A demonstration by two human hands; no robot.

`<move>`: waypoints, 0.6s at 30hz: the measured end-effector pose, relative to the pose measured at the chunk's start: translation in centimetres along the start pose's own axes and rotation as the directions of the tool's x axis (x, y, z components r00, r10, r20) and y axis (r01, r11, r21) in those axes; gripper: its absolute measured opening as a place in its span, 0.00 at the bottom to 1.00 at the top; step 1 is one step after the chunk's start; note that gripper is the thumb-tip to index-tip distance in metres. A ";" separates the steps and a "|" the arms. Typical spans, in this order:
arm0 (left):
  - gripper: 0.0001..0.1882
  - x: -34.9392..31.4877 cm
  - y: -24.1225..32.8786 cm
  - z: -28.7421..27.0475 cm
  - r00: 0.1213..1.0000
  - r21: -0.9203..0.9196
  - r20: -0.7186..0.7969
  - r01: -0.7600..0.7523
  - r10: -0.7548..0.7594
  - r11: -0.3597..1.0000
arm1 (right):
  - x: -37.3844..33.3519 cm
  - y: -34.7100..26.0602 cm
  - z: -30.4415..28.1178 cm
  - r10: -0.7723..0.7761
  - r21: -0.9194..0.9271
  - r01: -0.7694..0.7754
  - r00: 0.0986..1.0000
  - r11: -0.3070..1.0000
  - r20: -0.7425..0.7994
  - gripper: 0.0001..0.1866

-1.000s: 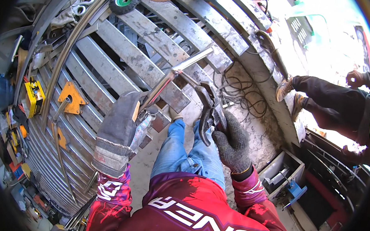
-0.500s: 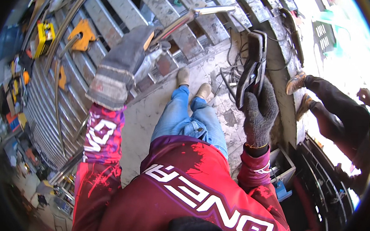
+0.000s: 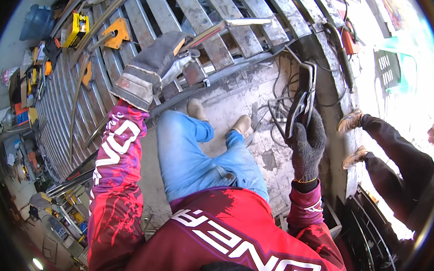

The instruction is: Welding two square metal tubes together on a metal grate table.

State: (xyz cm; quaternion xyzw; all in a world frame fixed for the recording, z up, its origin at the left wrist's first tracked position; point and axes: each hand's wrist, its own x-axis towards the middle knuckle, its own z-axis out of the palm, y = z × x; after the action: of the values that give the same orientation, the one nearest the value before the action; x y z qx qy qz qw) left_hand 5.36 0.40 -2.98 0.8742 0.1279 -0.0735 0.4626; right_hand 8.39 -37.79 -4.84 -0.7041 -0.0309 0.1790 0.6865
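My left hand [image 3: 149, 65], in a thick dark-and-pale work glove, is closed round the near end of a bent metal bar [image 3: 210, 34]. The bar's shiny far part reaches right over the slatted metal bench [image 3: 214, 54]. On my right hand [image 3: 309, 150] is a grey knit glove. Its fingers are wrapped round a black clamp-like tool [image 3: 304, 93] with two long arms, held upright above the floor. A thin pale rod shows by the tool's top end; I cannot tell whether it is joined on.
Dark cables [image 3: 280, 97] lie coiled on the floor beside the tool. Orange plates [image 3: 116, 33] and a yellow box [image 3: 77, 30] sit on the bench's left. Another person's legs [image 3: 398, 145] stand at the right. A black rack [image 3: 364, 236] is at lower right.
The view has shifted, and my left knee is now bent outward. My right hand and the tool sit slightly lower and farther right in view. Both hands keep their holds.
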 end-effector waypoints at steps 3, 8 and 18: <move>0.21 0.4 0.6 0.6 0.987 0.466 -0.047 -0.114 0.153 0.878 | 0.0 -0.1 0.1 0.034 0.019 -0.035 0.999 0.999 0.027 0.19; 0.19 -0.2 -0.3 0.0 0.965 0.444 -0.069 -0.197 0.252 0.874 | 0.3 0.5 1.2 0.143 0.040 -0.149 0.981 0.988 0.135 0.27; 0.22 -0.8 2.4 0.5 0.949 0.536 -0.071 -0.223 0.307 0.814 | 1.9 0.1 2.7 0.004 -0.282 0.030 0.993 0.959 0.119 0.27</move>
State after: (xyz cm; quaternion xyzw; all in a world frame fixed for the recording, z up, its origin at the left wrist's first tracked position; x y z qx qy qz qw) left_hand 5.26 -1.37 -1.17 0.9787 0.0154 0.0278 0.2027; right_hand 9.38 -34.62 -5.34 -0.7829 -0.1014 0.2095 0.5770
